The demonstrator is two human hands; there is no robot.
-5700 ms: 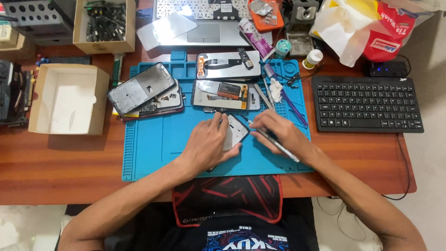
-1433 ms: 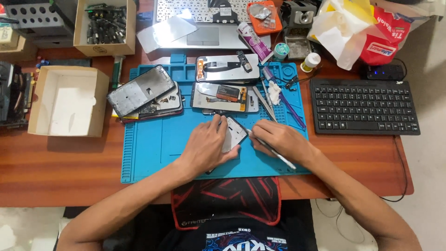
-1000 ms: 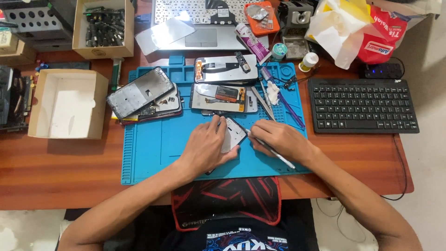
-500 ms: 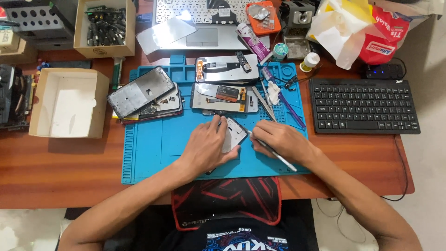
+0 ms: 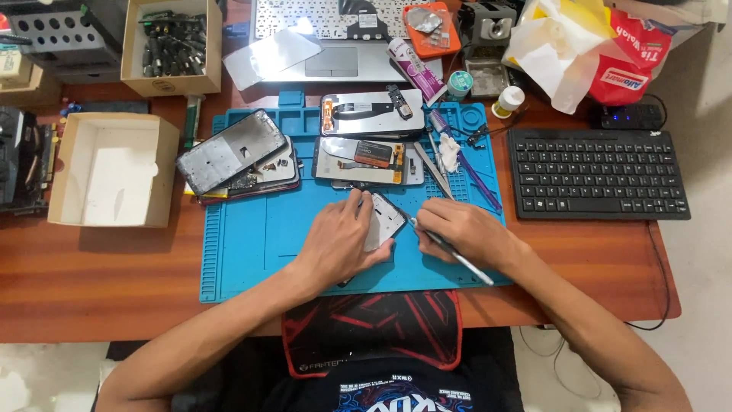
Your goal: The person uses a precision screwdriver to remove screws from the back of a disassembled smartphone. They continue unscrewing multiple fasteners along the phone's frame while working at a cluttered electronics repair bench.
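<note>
Reddish-brown wooden desk spans the view; pale speckled floor at 3 and 7 o'clock, evenly lit.

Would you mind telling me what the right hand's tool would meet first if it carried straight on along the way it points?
Likely the phone pinned under the left hand: the tool in the right hand points up-left at its right edge. Whether the tip already touches is unclear.
</note>
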